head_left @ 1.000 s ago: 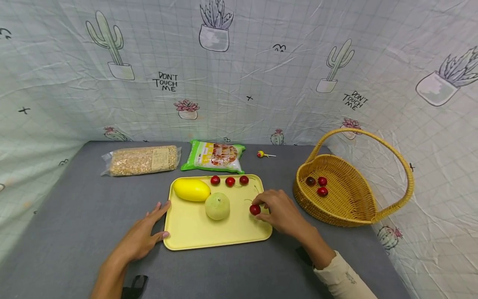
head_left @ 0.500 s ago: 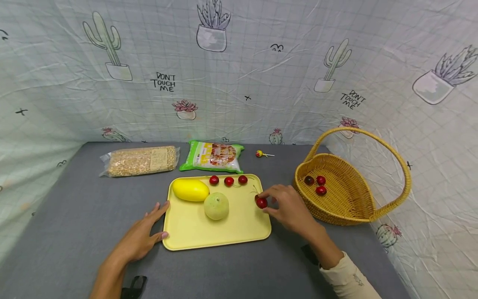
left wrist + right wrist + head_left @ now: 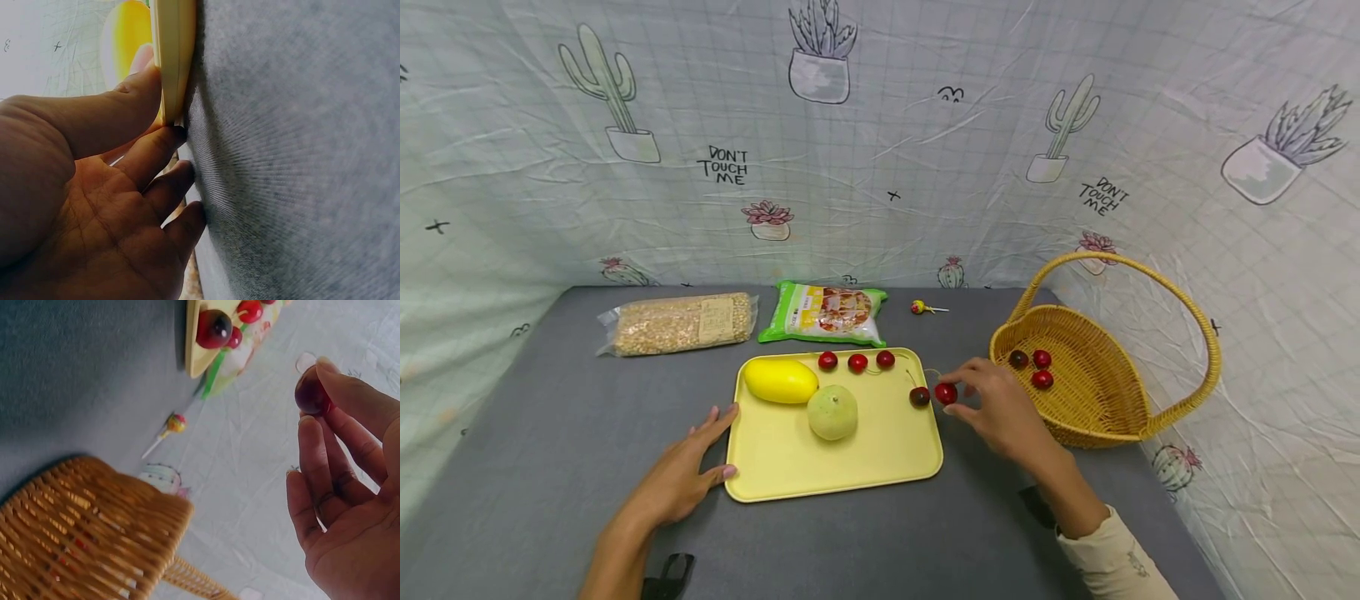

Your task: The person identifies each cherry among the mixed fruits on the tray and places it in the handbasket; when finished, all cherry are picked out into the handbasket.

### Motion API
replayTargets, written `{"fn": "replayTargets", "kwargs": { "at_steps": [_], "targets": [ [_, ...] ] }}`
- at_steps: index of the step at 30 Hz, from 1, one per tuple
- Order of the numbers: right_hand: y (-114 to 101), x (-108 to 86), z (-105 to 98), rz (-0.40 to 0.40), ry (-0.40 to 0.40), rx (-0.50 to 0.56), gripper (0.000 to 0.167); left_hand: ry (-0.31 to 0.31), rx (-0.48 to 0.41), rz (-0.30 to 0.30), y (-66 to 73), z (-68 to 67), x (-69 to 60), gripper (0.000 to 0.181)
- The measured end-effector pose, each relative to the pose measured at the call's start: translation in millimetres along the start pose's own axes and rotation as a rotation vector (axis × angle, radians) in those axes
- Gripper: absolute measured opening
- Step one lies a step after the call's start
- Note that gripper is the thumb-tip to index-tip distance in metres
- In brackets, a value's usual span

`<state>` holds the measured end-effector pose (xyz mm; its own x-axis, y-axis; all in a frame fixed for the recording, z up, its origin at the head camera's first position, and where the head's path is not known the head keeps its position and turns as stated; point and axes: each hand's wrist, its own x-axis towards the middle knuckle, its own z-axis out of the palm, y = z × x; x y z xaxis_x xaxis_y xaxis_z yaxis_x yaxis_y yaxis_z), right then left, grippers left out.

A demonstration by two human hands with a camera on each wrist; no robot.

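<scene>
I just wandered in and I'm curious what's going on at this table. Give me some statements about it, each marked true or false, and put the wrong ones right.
1. The right grip pinches a cherry. True.
2. Five cherries show in the basket. False: three cherries show in the basket.
3. The left grip touches the edge of the tray. True.
4. The lollipop lies on the tray. False: the lollipop lies on the grey table, beyond the tray.
5. A round, pale green fruit sits on the tray. True.
</scene>
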<state>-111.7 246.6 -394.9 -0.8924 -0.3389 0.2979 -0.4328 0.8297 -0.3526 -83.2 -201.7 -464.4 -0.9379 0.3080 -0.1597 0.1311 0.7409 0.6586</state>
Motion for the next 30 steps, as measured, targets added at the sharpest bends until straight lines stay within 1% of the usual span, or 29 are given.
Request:
{"fn": "replayTargets", "kwargs": {
  "at_steps": [6, 12, 19, 22, 27, 30],
  "targets": [
    [5.2, -2.2, -10.2, 0.031, 0.026, -0.011, 0.038, -0.006, 0.005, -0.012, -0.3, 0.1, 0.3, 0.091],
    [9.4, -3.9, -21.2, 0.046, 0.072, -0.022, 0.038, -0.008, -0.001, -0.008, 0.1, -0.1, 0.6, 0.091],
    [15.6, -7.4, -32.2, 0.071, 0.093, -0.013, 0.039, -0.006, -0.009, -0.004, -0.6, -0.2, 1.0, 0.091],
    [20.2, -8.5, -37.3, 0.069, 0.129, -0.007, 0.039, -0.004, -0.009, 0.000, -1.2, 0.0, 1.2, 0.091],
    [29.5, -10.1, -46.6, 0.038, 0.203, -0.027, 0.041, -0.006, -0.009, 0.005, -1.7, 0.0, 1.0, 0.091],
    [33.3, -12.3, -52.8, 0.035, 0.223, -0.039, 0.042, -0.007, -0.012, 0.005, -1.6, -0.5, 0.9, 0.091]
  ]
}}
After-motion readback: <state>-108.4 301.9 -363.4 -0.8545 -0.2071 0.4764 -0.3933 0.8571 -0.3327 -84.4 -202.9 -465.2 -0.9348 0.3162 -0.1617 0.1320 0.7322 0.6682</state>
